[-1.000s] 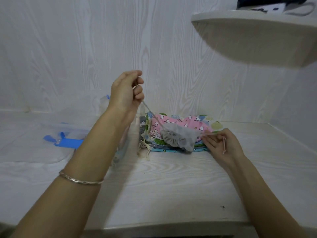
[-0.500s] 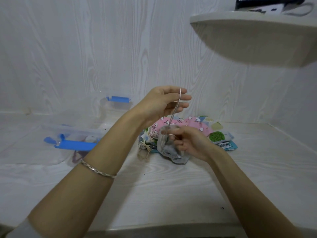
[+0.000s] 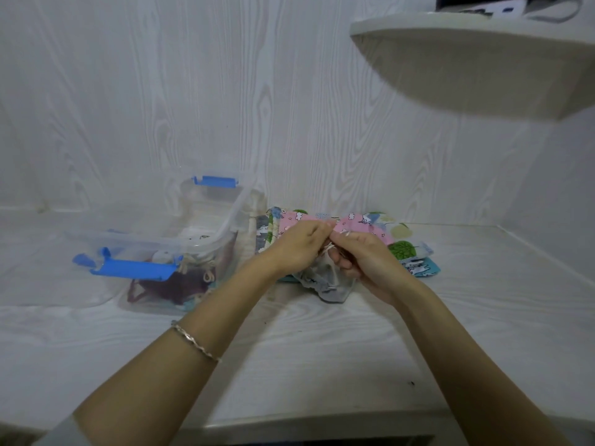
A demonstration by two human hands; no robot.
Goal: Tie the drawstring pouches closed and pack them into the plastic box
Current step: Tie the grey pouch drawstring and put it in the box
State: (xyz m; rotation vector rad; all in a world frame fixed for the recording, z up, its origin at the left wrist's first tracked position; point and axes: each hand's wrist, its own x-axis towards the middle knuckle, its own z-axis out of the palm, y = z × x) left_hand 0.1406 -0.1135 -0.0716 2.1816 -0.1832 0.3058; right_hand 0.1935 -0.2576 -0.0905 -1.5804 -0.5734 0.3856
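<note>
A small grey drawstring pouch (image 3: 325, 281) hangs just above the white table, gathered at its top. My left hand (image 3: 299, 244) and my right hand (image 3: 360, 255) meet over its mouth, and both pinch the pale drawstring (image 3: 329, 249) between them. Behind my hands lies a pile of patterned pouches (image 3: 360, 225), pink, green and blue. To the left stands the clear plastic box (image 3: 225, 226) with blue latches, open, holding a dark purple pouch (image 3: 180, 281) and other pouches.
The box's clear lid (image 3: 54, 284) lies flat on the table left of the box. A white corner shelf (image 3: 483, 56) juts out overhead at the upper right. Wood-grain walls close the table at the back and right. The table's front edge (image 3: 322, 423) is near me.
My left hand came down from its raised pull on the string and joined my right hand at the pouch's mouth. The pouch has stayed at the front of the pile.
</note>
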